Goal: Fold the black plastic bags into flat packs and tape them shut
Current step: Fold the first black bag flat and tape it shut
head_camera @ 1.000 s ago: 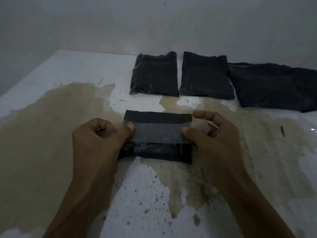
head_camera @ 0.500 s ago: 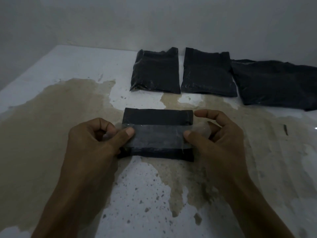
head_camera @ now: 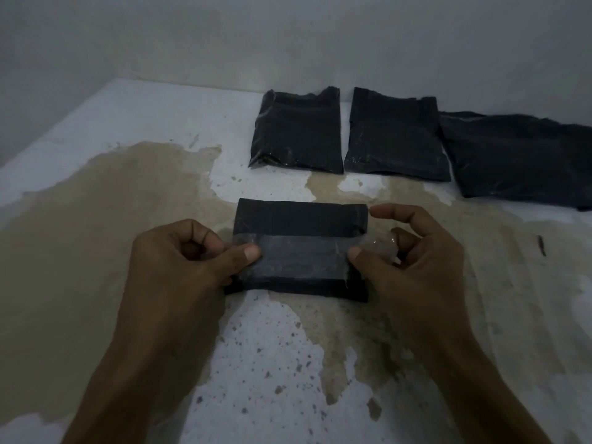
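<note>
Here both hands, left and right, pinch clear tape across the folded pack.

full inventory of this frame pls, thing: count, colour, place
pack: 1, black, centre of table, under both hands
tape: 1 strip, clear, across the pack, ends pinched by both hands
bags: 3, black, far edge by the wall; the right one wider
sliver: 1, dark, right on table
table: 1, white with tan stains
wall: grey, behind
left hand: 1, grip on tape's left end
right hand: 1, grip on tape's right end
</note>
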Motion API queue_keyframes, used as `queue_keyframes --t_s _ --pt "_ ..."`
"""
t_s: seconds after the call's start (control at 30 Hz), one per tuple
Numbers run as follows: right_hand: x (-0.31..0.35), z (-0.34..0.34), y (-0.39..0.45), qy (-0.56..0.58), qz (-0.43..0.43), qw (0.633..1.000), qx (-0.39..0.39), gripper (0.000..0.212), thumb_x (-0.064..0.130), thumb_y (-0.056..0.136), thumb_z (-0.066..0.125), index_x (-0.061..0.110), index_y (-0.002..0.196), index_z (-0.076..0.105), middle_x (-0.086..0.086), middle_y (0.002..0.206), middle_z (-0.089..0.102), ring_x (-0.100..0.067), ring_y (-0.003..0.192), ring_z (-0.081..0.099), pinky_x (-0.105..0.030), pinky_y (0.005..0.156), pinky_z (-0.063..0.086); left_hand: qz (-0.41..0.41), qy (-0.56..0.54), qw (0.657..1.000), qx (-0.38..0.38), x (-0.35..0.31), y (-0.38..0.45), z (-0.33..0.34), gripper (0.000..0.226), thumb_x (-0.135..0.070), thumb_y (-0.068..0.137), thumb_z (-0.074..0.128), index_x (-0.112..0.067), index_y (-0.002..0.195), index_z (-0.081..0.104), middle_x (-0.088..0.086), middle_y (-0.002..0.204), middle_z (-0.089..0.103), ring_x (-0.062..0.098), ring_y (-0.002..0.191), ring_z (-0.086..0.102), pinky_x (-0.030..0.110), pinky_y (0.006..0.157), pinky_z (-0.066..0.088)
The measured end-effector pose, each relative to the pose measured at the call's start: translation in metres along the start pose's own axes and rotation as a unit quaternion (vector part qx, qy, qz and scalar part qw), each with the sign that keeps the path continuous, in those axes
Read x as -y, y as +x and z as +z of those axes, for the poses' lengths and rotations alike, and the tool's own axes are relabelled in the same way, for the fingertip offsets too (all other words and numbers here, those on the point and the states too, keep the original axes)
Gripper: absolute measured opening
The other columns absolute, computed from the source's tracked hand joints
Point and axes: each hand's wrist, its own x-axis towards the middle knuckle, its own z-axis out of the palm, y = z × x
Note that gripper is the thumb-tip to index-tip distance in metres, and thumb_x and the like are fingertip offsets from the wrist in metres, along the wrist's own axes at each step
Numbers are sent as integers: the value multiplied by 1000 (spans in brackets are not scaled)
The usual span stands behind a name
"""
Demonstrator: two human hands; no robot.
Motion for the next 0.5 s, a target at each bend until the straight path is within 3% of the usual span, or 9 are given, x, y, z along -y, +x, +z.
queue_keyframes --t_s 0.33,0.5 --pt "-4 0 0 -50 -29 998 3 44 6 75 77 28 107 57 1 62 64 -9 62 66 -15 54 54 0 20 1000 1 3 0 0 34 -17 60 84 6 71 61 11 54 64 10 36 55 18 35 45" --pt "-4 -1 -1 -71 -43 997 -4 46 7 74 79 31 106 57 2 58 60 -8 58 62 -15 56 54 -6 63 998 -5 9 4 -2 37 -31 54 85 -4 67 64 7 57 66 12 45 60 15 41 44"
